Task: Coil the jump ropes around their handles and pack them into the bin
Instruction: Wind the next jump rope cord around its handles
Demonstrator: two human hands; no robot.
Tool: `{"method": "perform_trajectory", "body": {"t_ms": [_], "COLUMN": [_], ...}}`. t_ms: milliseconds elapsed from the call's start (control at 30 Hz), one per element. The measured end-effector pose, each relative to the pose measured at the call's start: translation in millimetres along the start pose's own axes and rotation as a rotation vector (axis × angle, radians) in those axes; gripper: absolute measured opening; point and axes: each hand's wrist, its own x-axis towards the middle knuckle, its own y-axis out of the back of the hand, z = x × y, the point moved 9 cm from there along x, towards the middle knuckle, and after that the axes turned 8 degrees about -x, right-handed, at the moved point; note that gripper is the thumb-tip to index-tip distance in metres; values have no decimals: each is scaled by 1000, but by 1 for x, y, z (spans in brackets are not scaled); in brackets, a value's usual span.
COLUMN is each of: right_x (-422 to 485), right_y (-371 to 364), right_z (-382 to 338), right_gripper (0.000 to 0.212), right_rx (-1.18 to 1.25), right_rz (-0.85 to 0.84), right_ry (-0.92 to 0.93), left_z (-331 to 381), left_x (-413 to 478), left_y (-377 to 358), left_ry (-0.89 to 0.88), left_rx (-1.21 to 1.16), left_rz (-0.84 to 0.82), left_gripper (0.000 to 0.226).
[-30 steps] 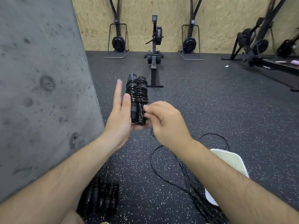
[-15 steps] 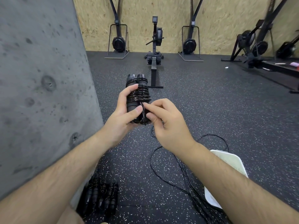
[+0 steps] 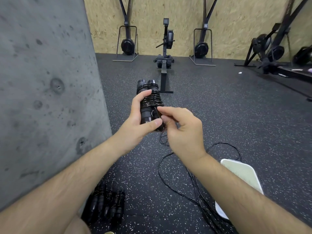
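Out front above the floor, the left hand curls round the jump rope, coils wound on its handles; the right hand pinches the loose tail. Finishing step, seemingly: tuck it tight, then the bin.

Just 1 view here, worn on the person's head, facing forward and tilted down along both bare forearms. It sits very near the work: the left hand and right hand grip a black coiled jump rope at centre frame. The wide lens bows the rough grey concrete pillar filling the near left. The speckled black rubber floor runs to the far pale chipboard wall, with a black rowing machine dead ahead. The white plastic bin is near right.
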Motion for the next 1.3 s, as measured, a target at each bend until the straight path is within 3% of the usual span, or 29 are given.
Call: {"method": "perform_trajectory", "body": {"t_ms": [100, 267, 367, 767, 933, 1100, 1300], "right_x": [-3, -3, -4, -5, -3, 3, -9], "right_y": [-10, -13, -18, -24, -32, -30, -52], "right_z": [9, 1, -3, 0, 1, 11, 10], "right_gripper": [35, 25, 7, 29, 19, 21, 17], "right_rx": [95, 54, -30, -200, -314, -372, -182], "right_rz": [-118, -213, -208, -215, -277, -282, -271], "right_ry": [-203, -314, -300, -347, -328, -307, -249], "left_z": [1, 0, -3, -6, -11, -33, -25], "left_x": [-1, 0, 2, 4, 10, 7, 0], "left_y": [1, -1, 0, -6, -13, -8, 3], "left_ry": [-28, -34, -56, -83, -26, 76, 119], "left_rx": [135, 250, 327, 418, 623, 738, 511], "left_rz": [17, 19, 18, -10, -84, -148, -102], "left_gripper": [79, 81, 80, 78, 76, 83, 88]}}
